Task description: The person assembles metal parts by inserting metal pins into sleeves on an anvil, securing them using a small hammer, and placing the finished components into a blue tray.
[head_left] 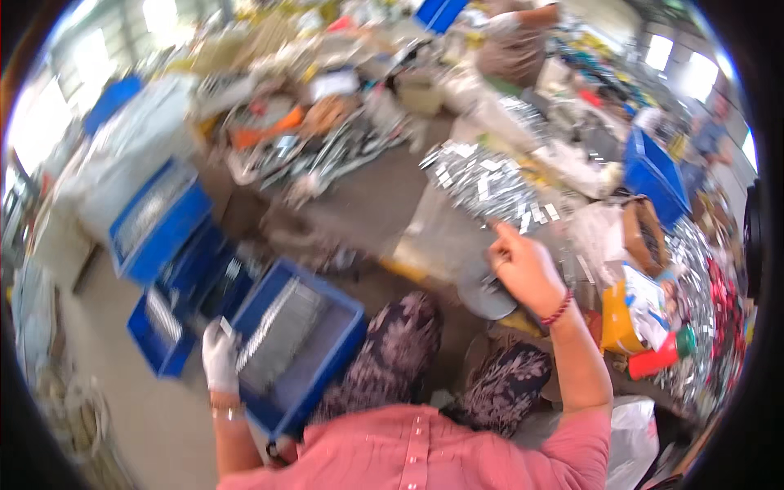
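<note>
1. Left hand point(219, 353), in a white glove, sits at the near-left rim of a blue rectangular plastic crate point(298, 355) beside the person's left knee. Fingers curled; a small pale piece shows at the fingertips, but motion blur means I cannot tell if it's actually gripped.
2. The crate holds a flat layer of thin silvery metal strips point(282, 335), lying roughly parallel.
3. Right hand point(527, 269), bare, red bead bracelet on the wrist, is raised over the table point(384, 196). Index finger extended, other fingers loosely curled, holding nothing visible.
4. The fingertip is at the near edge of a heap of small shiny silver metal pieces point(482, 180) on the table.
5. A grey round disc point(483, 296) lies just below the right hand, at the table edge.
6. More blue plastic crates point(163, 237) stand on the floor to the left, well apart from the right hand.
7. An orange box point(618, 322) and red cylinder point(656, 358) sit right of the right forearm.
8. Another person point(514, 41) stands at the far side.
</note>
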Tool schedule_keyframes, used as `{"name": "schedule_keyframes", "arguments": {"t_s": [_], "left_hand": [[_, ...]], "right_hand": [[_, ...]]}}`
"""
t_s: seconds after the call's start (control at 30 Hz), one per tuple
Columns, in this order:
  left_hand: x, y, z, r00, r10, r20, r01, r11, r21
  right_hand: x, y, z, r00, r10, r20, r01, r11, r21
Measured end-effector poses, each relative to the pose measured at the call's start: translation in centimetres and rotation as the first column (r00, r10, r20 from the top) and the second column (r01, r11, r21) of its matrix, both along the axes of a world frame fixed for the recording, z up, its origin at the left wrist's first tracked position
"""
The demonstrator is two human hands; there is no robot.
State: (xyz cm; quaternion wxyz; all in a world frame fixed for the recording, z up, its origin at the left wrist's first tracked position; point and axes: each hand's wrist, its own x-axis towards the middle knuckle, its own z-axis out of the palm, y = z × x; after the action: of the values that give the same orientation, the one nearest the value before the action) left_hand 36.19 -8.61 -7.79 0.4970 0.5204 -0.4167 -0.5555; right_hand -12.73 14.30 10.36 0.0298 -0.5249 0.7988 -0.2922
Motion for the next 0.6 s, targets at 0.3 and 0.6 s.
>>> {"name": "schedule_keyframes", "arguments": {"t_s": [0.3,0.6], "left_hand": [[1.0,0.0,-8.4,0.972,-0.08,0.222,0.035,0.979,0.202],[-1.6,-4.5,-15.3,0.929,-0.037,0.368,-0.055,0.97,0.237]], "right_hand": [[7.9,4.9,-4.5,0.748,0.094,0.657,-0.281,0.942,0.185],[9.1,10.6,-12.0,0.467,-0.191,0.863,-0.017,0.974,0.225]]}}
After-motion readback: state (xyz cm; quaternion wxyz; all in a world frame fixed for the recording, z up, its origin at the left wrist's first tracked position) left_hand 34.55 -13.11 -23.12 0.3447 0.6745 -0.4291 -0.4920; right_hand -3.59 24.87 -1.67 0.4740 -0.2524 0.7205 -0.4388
